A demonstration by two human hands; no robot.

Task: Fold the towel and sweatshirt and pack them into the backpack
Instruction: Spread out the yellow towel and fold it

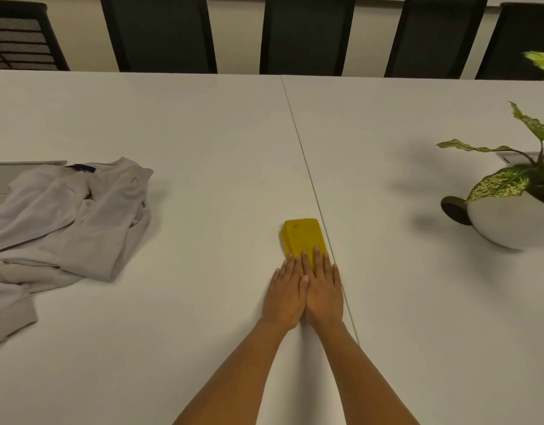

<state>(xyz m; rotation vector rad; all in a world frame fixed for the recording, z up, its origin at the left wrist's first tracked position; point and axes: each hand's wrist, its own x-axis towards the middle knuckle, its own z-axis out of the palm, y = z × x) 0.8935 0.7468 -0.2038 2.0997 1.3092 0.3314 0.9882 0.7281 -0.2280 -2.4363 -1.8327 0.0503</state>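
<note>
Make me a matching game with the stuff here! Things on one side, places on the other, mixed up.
Things
1 small yellow folded towel
2 pale grey fabric sweatshirt
3 green leafy plant in round white pot
4 black chairs

Places
A in a row behind the white table
B heaped at the table's left
C under the left hand and right hand
D at the table's right

Pairs: 1-C, 2-B, 3-D, 4-A

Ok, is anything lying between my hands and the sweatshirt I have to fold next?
Nothing visible does. The left hand and right hand press flat on the folded yellow towel; only bare table lies between them and the sweatshirt on the left. The plant stands far off on the right.
</note>
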